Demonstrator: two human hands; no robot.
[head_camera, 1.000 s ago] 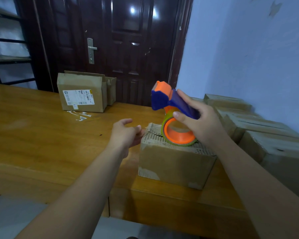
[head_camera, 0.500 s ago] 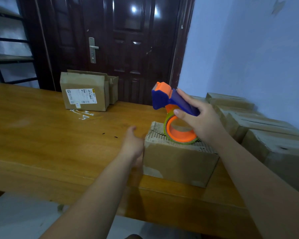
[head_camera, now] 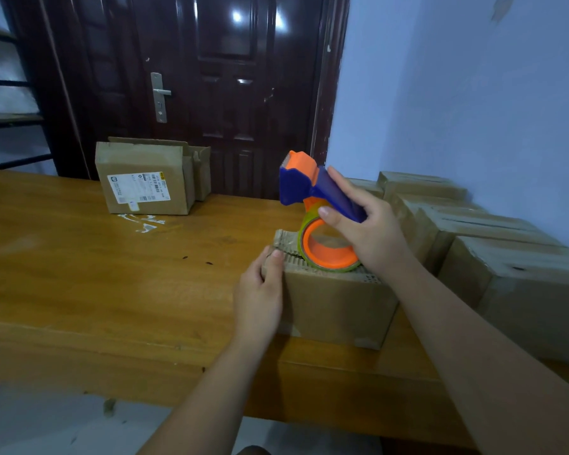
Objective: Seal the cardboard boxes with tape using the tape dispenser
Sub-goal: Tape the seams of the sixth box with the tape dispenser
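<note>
Cardboard box (head_camera: 335, 307), at 5 o'clock on the wooden table (head_camera: 112, 290), is held at its left end by the left hand (head_camera: 260, 297), thumb hooked over the top edge. Tape dispenser (head_camera: 312, 205), set on the box's top, is gripped by the right hand (head_camera: 372, 238). A labelled box (head_camera: 145, 182) is seen at 10 o'clock.

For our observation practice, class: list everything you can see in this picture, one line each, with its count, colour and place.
front box: one, brown, near table edge, under both hands
tape dispenser: one, blue and orange, on front box
labelled box: one, brown, far side of table
boxes by the wall: several, brown, right
tape scraps: few, clear, before labelled box
table: one, wooden
door: one, dark, behind
left hand: grips front box's left corner
right hand: holds tape dispenser's handle
</note>
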